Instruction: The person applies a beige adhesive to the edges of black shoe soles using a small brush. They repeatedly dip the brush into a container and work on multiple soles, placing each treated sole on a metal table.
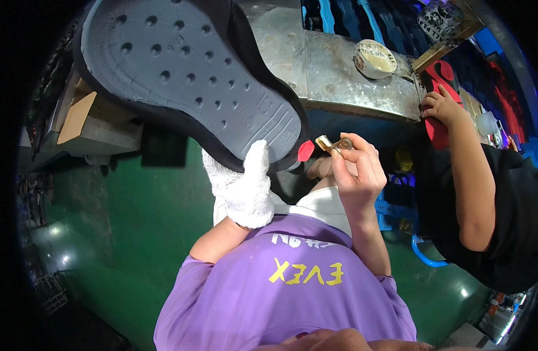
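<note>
left hand (pixel 245 190): white-gloved, forearm entering from below, elbow bent, thumb laid upward on the face of the grey shoe sole (pixel 193 70) near its narrow end. grip closed on the edge; the other fingers are largely hidden behind it.

right hand (pixel 358 167): bare, forearm rising steeply, thumb and forefinger pinching a small metal tool (pixel 334 144).

the sole is in front of the person, its studded face toward the camera. long axis runs diagonally, wide end upper left, narrow end lower right, just beside a red tab (pixel 306 150). the tool lies roughly crosswise, its pale end pointing left toward the tab, slightly apart from it.
</note>
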A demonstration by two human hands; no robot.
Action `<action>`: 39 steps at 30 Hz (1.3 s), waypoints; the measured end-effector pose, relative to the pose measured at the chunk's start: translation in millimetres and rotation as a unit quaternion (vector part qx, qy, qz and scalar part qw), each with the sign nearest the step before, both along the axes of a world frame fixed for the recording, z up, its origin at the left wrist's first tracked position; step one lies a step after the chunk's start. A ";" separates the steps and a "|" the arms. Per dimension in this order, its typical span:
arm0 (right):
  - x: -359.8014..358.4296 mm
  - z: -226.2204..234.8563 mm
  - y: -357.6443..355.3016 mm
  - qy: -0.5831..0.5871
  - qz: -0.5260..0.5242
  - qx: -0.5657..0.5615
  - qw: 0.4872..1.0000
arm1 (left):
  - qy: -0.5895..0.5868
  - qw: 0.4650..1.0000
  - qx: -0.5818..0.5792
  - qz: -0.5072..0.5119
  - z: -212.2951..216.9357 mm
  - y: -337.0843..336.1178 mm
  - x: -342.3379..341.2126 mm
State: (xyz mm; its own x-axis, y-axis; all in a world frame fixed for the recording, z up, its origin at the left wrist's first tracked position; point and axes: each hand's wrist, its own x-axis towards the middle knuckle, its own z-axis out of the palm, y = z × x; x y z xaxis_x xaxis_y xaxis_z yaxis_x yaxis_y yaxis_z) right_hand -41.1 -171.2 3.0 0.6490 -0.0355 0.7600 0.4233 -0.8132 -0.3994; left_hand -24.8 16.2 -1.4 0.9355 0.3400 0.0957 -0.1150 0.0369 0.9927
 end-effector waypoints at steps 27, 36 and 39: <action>-20.0 -9.0 -18.1 0.026 0.182 0.051 0.982 | -0.086 0.986 -0.143 0.023 1.5 -7.5 5.4; -18.4 -15.9 -8.1 0.006 0.113 0.013 0.993 | -0.061 0.998 -0.034 0.000 -5.9 -3.8 -4.0; -18.3 -11.6 -7.0 0.005 0.058 -0.006 0.998 | -0.059 0.997 -0.047 0.012 -3.1 -6.4 -4.9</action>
